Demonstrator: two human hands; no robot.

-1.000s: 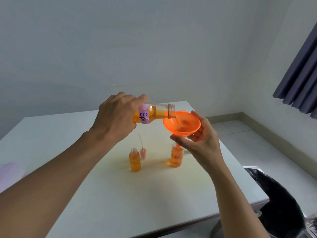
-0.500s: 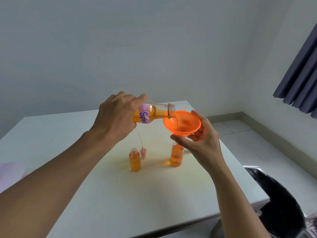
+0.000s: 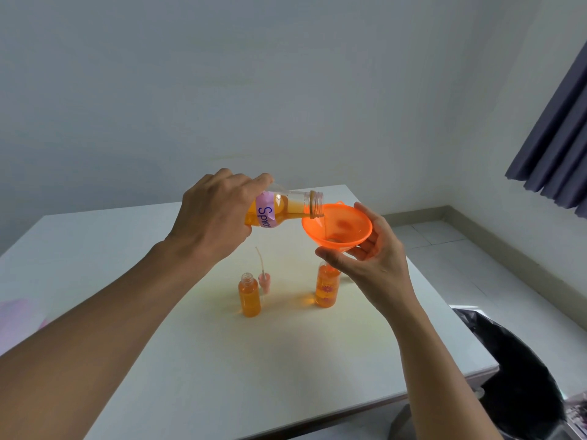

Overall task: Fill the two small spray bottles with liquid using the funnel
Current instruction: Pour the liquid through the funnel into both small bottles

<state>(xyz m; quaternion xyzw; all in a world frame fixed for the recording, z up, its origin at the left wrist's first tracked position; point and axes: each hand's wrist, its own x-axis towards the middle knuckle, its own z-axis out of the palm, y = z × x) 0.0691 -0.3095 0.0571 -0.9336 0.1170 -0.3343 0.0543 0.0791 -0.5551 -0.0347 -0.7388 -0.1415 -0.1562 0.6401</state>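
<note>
Table [image 3: 158,376]: two small bottles stand upright near its centre, apart from each other. Left spray bottle [image 3: 249,296]: a spray head [image 3: 264,281] stands just behind it, to its right. Right spray bottle [image 3: 327,289]: the funnel [image 3: 338,227] sits directly above it, spout at its neck, held from below and from the right by the right hand [image 3: 371,265]. Supply bottle [image 3: 286,206]: tilted near level in the left hand [image 3: 216,217], left of the funnel, mouth over the funnel's rim. Bin [image 3: 524,376]: on the floor, off the table's near right corner.

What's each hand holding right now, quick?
Left hand: closed on the labelled bottle, pouring into the orange funnel.
Right hand: holding the orange funnel over the patterned small spray bottle.
</note>
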